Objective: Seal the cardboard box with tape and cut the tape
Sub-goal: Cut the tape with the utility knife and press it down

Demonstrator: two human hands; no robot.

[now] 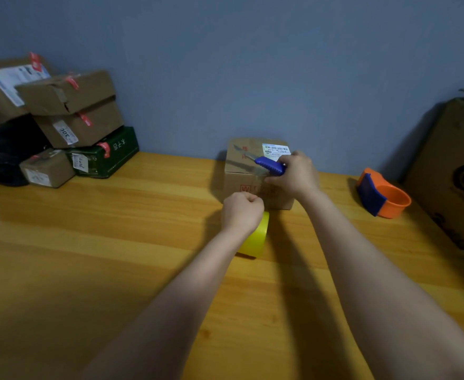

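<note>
A small cardboard box (241, 160) with a white shipping label stands on the wooden table (115, 242) against the blue wall. My right hand (293, 174) grips a blue-handled utility knife (270, 165) whose blade points left over the box's top front edge, where clear tape runs down the front face. My left hand (241, 211) is closed in a fist just in front of the box, on the yellow tape roll (255, 239), which stands on the table partly hidden under my wrist.
An orange and blue tape dispenser (381, 197) lies to the right of the box. A large cardboard carton (455, 171) leans at the far right. Stacked parcels (69, 111), a green box (107, 154) and a black bag (3, 152) fill the back left corner.
</note>
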